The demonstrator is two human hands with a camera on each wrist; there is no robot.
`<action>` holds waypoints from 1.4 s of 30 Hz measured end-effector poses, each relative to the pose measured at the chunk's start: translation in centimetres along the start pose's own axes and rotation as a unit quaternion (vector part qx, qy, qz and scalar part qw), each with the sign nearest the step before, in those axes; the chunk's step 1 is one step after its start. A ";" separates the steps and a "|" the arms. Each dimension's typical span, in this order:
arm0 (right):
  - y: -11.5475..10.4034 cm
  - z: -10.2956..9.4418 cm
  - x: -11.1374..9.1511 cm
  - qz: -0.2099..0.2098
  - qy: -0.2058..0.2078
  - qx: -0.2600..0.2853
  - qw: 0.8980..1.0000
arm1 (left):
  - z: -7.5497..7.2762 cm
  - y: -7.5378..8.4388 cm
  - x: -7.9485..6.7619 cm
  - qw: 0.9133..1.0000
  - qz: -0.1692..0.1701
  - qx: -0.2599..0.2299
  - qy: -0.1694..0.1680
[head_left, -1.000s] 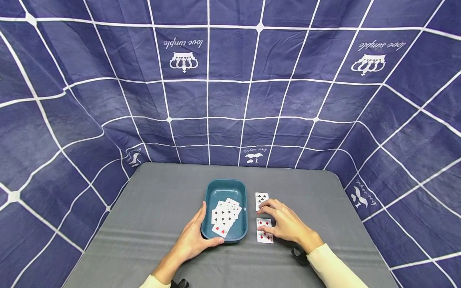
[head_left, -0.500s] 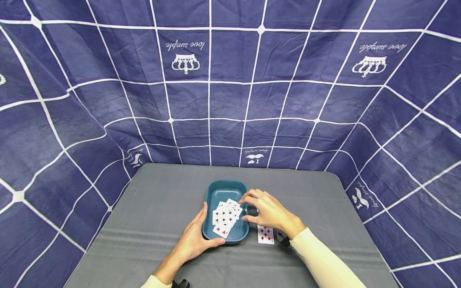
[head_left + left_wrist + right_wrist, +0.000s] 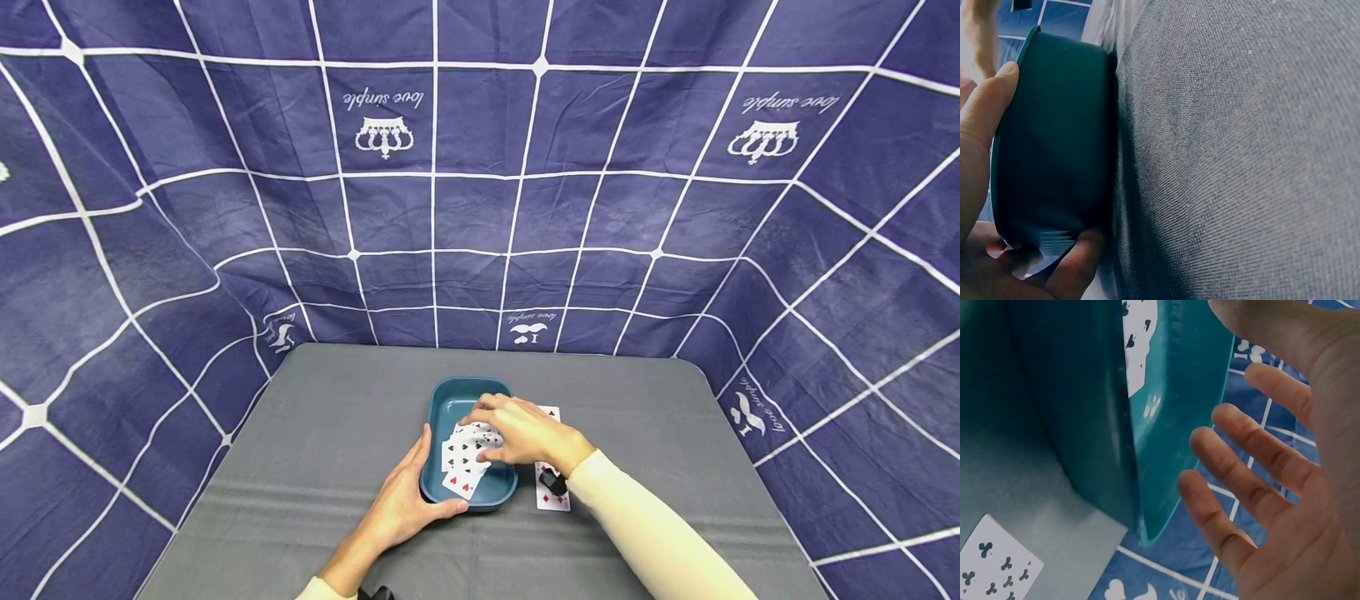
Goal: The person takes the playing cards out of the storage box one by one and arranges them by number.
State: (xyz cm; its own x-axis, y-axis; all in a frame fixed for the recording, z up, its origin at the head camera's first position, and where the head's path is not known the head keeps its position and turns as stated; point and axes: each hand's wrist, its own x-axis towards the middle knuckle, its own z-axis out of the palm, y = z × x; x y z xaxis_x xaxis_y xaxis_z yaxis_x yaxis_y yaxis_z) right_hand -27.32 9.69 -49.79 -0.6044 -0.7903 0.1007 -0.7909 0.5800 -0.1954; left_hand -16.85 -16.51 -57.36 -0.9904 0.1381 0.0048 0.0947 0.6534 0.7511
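My left hand grips the near left corner of a teal plastic tray, thumb along the near side and fingers along the left side. Overlapping playing cards lie face up inside it; spades and hearts show. Over the tray's right part hovers my right hand, fingers spread and loosely bent. No card shows between those fingers in the right wrist view, where a clubs card lies on the table outside the tray. A diamonds card is partly hidden beneath my right wrist.
A grey cloth covers the table. Behind it and along both sides hangs a blue curtain with white grid lines. A black wrist strap sits at my right wrist.
My right hand has moved left, from above the two cards on the table to above the tray. Both those cards stay on the cloth. My left hand keeps its hold.
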 end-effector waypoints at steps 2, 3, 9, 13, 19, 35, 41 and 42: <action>-0.1 0.0 0.6 0.000 -0.014 0.001 1.000 | -0.1 0.1 0.0 1.000 -0.001 -0.001 -0.001; -0.2 0.1 0.9 0.002 -0.023 0.001 1.000 | -0.1 0.1 0.0 1.000 0.000 -0.002 0.000; -0.5 0.6 2.5 0.010 -0.081 0.008 0.997 | -0.1 0.2 -0.1 1.000 0.003 -0.001 0.002; -0.6 1.2 3.4 0.011 -0.108 0.014 0.994 | 0.1 0.1 -0.4 1.000 0.001 0.000 0.000; -0.9 1.7 4.3 0.018 -0.136 0.024 0.990 | 0.2 0.0 -0.4 1.000 0.003 -0.001 0.001; -1.9 2.9 5.5 0.019 -0.179 -0.060 0.982 | 0.1 0.1 -0.6 1.000 0.004 -0.009 0.001; -2.1 2.9 5.6 0.024 -0.179 -0.064 0.981 | 0.1 0.1 -0.5 1.000 0.010 -0.007 0.004; -2.1 3.0 5.6 0.025 -0.179 -0.062 0.982 | 0.1 0.1 -0.5 1.000 0.011 -0.006 0.004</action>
State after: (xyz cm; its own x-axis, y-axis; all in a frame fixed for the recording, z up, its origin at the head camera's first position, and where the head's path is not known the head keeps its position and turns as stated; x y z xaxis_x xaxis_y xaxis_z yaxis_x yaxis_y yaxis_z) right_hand -28.73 3.47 -51.75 -0.5873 -0.7667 -0.2593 -0.7807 0.6212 -0.0686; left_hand -16.34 -16.46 -57.35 -0.9890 0.1457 0.0265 0.1148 0.6413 0.7586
